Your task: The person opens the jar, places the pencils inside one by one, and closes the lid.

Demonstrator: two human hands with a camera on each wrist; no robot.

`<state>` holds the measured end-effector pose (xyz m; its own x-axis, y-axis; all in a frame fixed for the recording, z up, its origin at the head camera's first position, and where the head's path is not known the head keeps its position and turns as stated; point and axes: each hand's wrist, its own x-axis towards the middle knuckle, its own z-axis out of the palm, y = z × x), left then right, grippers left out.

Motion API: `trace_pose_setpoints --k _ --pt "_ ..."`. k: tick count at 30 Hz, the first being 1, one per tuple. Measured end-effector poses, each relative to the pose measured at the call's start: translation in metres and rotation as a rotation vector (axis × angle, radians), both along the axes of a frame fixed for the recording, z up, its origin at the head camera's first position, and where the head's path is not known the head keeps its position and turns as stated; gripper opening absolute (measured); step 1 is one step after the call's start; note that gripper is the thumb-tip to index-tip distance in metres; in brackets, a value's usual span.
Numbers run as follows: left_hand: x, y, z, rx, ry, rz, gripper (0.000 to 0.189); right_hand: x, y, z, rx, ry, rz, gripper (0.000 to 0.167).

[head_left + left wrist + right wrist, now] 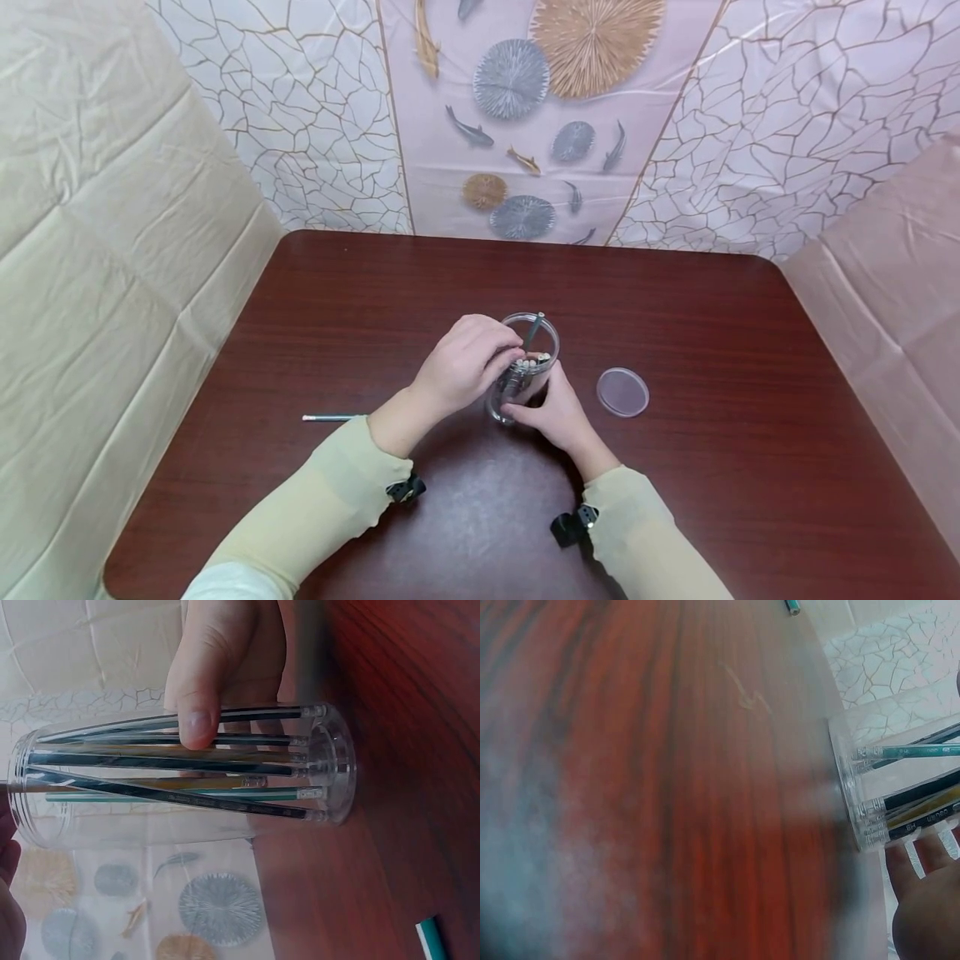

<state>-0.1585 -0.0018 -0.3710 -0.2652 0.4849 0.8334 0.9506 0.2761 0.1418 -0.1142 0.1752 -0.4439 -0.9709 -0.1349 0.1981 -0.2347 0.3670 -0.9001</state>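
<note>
Jar [150, 825]: clear, tall, ringed at the neck, mouth uppermost, near the middle of the dark red table [720, 333]. Inside, a bunch of pencils [195, 763], mostly dark, one green and white, eraser ends down at the base; some lean across the others. One green-barrelled pencil shows at the rim in the head view. Yellow pencil [154, 783]: partly in the jar, its eraser end above the base, far end out through the mouth. Left hand [468, 362] at the mouth, fingertips pinching that end. Right hand [558, 408] wrapped about the jar, thumb against the wall. Lid [622, 392]: round, clear, flat on the table right of the jar. Loose pencil [328, 417]: green, left, partly behind the left forearm.
</note>
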Motion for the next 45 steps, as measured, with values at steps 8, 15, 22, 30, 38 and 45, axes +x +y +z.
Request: trace_pose_setpoints --k 8,15,22,30,38,45 --pt "-0.003 0.003 0.005 -0.101 0.185 0.008 0.012 -0.004 0.003 -0.012 -0.019 -0.006 0.0 0.077" --pt "-0.004 0.0 0.0 -0.097 0.231 0.012 0.008 -0.003 0.001 -0.005 -0.033 0.036 0.041 0.072" --pt "-0.004 -0.003 -0.002 -0.077 0.226 -0.009 0.011 -0.003 0.002 -0.002 -0.035 0.053 0.06 0.07" --pt "-0.004 -0.006 -0.003 -0.066 0.203 -0.013 0.014 -0.005 0.003 -0.004 -0.033 0.04 0.058 0.067" --pt "-0.007 -0.017 -0.011 0.05 0.087 -0.022 0.018 -0.002 0.001 -0.001 0.001 -0.021 -0.009 0.077" --pt "-0.008 -0.038 -0.027 0.105 -0.118 0.06 0.026 -0.001 0.0 0.001 0.008 -0.039 -0.012 0.076"
